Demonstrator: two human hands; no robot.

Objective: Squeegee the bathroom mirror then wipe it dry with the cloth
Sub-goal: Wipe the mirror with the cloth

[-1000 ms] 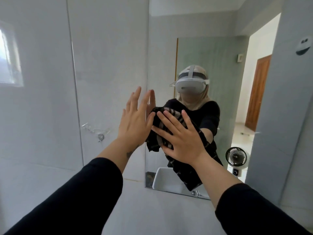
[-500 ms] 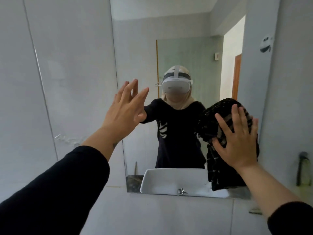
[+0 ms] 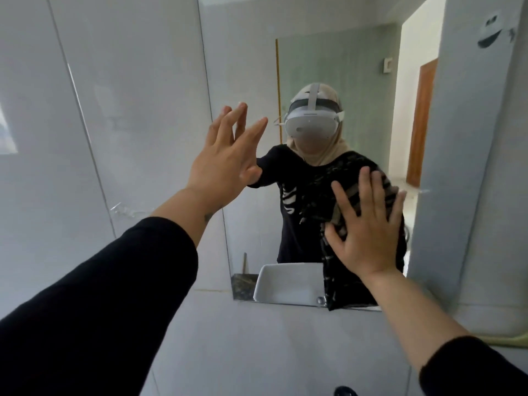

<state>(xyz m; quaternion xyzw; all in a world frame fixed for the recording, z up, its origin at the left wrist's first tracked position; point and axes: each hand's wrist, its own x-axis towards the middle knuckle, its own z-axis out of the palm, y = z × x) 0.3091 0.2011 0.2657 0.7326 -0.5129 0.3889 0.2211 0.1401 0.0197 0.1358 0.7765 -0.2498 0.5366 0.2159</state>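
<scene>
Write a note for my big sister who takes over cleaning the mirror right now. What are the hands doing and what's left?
Right hand: flat, fingers spread, pressing the dark striped cloth against the lower right part of the mirror.
Left hand: open and empty, raised by the mirror's left edge.
No squeegee in view, so that step looks finished, though the picture cannot confirm it.
Done: wiping with the cloth is under way.
Left: probably keep wiping the rest of the glass until it is dry.
</scene>
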